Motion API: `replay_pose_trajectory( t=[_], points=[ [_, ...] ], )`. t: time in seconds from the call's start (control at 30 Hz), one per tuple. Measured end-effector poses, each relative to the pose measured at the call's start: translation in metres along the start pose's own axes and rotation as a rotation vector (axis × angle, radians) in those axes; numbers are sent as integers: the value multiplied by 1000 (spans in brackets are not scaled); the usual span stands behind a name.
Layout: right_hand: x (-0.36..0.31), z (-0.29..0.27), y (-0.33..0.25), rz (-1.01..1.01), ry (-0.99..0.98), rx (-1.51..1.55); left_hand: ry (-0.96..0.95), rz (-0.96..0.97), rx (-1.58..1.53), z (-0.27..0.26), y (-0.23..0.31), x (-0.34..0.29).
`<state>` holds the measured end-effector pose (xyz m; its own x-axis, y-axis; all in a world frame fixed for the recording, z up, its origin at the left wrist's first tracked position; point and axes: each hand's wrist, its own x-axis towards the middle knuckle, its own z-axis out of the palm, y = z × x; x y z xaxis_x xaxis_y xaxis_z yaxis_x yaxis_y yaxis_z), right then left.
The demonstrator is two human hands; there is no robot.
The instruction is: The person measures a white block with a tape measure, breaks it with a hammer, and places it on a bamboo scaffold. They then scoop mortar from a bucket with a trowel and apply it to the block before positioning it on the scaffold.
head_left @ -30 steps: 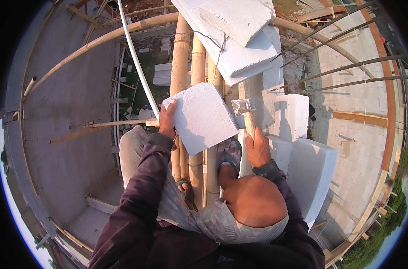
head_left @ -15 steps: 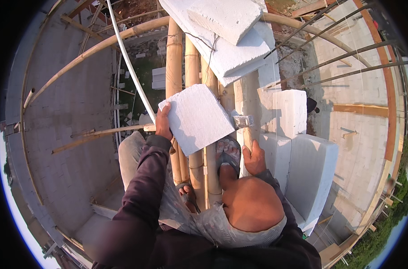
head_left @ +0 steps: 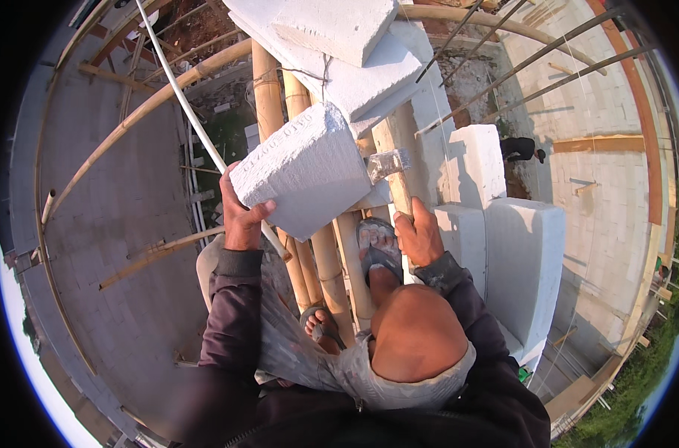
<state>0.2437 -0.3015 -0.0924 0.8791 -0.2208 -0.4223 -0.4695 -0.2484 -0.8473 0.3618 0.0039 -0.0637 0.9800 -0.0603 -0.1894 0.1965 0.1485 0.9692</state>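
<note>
White block (head_left: pixel 302 172) tipped to a new slant in the left hand (head_left: pixel 244 216)

Half a second ago the broad side was turned upward; now a narrow, rough side with dark markings is shown uppermost, and a broad side in shade is turned toward the near edge. The grip has also been changed: the thumb is laid across the near face, while the other fingers are kept at the left end. By this turn, a different side seems to be presented to the hammer (head_left: pixel 390 164).

The hammer is held upright in the right hand (head_left: pixel 420 237), its wooden handle wrapped by the fingers. Its head is seen at the right edge of the block; whether the two are touching cannot be told. The block itself is held above the bamboo poles (head_left: pixel 324 269), between the white pole (head_left: pixel 179 86) on the left and the hammer on the right.

No container is made out. More blocks are seen instead: stacked blocks (head_left: pixel 384 78) are laid flat at the far side, and standing blocks (head_left: pixel 524 269) are set on the right. Beyond these, another person (head_left: pixel 518 149) is partly shown. The sandalled right foot (head_left: pixel 380 246) is placed on the near side of the hammer.
</note>
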Motion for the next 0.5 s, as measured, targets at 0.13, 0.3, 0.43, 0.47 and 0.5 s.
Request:
replay_pose_trajectory(
  t=[0.13,0.3,0.43,0.47,0.5],
  points=[
    [-10,-11,-23,-91,-19,-56,21,-56,184,-3,-4,-36],
    [-20,-31,-73,-307,-23,-135,-45,48,535,-2,7,-68],
    [-17,-47,-135,-395,-56,-210,-26,41,576,3,13,-77],
    [-17,-51,-147,-363,-65,-242,-10,37,556,4,12,-77],
    [-19,-56,-154,-460,-48,-203,6,26,536,5,11,-79]
  ],
)
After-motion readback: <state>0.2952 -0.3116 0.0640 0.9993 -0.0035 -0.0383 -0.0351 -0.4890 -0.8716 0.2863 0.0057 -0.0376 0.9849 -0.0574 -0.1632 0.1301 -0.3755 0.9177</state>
